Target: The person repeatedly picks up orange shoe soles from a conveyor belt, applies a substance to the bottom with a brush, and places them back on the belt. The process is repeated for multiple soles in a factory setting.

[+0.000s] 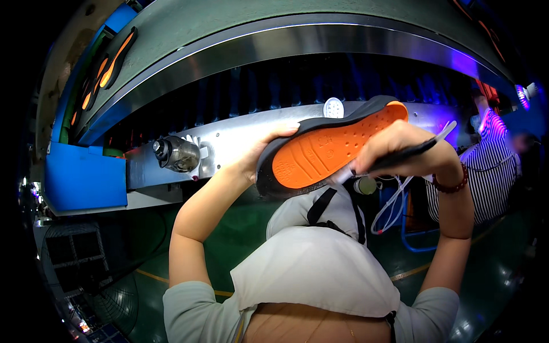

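1. The shoe sole (pixel 326 151), black with an orange panel, is held up in front of the metal shelf (pixel 226 146), above the person's lap, its orange face toward the camera.
2. Raised marks stand on the orange: a small patch of what looks like lettering near the lower left end, and little emblems around the middle. They are too small to read. Curved ridges and rows of dimples share the panel.
3. The left hand (pixel 258 151) grips the sole at its left end, thumb pressed along the black upper edge; the other fingers are mostly hidden behind it.
4. The right hand (pixel 400 147) pinches a brush (pixel 416 151) with a dark handle and a clear end. Its pale tip is blurred and lies at the sole's lower edge; whether it touches cannot be told.
5. On the shelf, well left of the sole, lies a clear bottle (pixel 184 154) with a black cap.
6. A round white disc (pixel 333 108) sits just beyond the sole; any marks on it are too small to read.
7. More orange and black soles (pixel 117 60) lie at upper left, beside the green belt (pixel 229 23).
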A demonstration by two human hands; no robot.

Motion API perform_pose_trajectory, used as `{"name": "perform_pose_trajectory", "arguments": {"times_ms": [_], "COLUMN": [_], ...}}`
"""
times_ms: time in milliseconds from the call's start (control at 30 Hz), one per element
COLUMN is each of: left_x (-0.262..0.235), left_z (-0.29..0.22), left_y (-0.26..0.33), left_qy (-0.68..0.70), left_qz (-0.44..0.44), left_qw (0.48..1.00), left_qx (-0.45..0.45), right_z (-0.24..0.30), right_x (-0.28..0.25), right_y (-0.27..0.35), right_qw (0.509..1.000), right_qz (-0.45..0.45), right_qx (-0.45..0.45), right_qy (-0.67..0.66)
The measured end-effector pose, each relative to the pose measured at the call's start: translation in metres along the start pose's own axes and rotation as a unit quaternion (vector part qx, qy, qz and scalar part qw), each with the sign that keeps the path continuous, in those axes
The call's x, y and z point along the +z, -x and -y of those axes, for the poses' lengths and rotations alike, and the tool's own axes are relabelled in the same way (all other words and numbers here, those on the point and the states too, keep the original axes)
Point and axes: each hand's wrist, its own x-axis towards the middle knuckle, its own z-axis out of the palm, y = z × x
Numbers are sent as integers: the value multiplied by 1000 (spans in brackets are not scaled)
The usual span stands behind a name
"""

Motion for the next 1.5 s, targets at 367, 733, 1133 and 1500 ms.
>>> {"name": "perform_pose_trajectory", "arguments": {"times_ms": [367,733,1133,1500], "left_x": [-30,-57,-26,-22], "left_z": [2,13,43,31], "left_y": [7,-44,-86,-86], "left_qy": [70,167,125,110], "left_qz": [-17,202,161,18], "left_qw": [997,955,961,958], "left_qx": [25,141,188,266], "right_z": [-19,25,-75,-33], "right_x": [-5,24,46,95], "right_y": [6,-1,-45,-51], "right_qw": [993,943,808,874], "right_qz": [-77,-299,-514,-447], "right_qx": [28,-42,83,-9], "right_qy": [-90,-142,-275,187]}}
